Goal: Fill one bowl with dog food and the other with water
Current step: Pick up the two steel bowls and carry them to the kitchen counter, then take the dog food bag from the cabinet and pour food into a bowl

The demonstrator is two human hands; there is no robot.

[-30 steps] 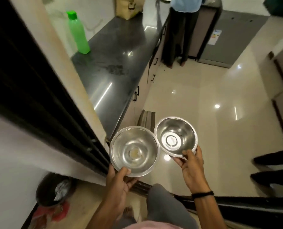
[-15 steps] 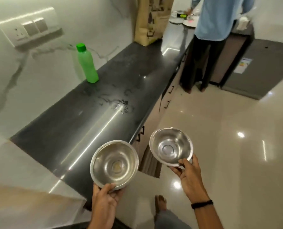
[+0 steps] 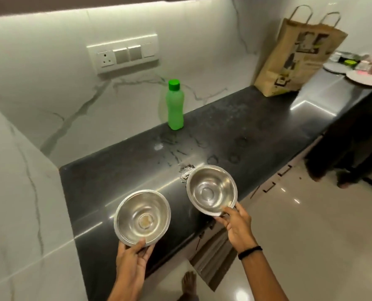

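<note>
I count two steel bowls, the left bowl and the right bowl, one in each of my two hands. On the counter I see one green bottle, one paper bag and two plates.

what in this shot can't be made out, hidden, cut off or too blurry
All in the head view:
- Green bottle: opaque, so its fill level is hidden.
- Paper bag: its walls hide what is inside.
- Plates at the far right: blurred, contents unclear.
- Other person: mostly cut off by the right edge.
- Left hand and right hand: fingers under the bowls hidden by the left bowl and right bowl.
</note>
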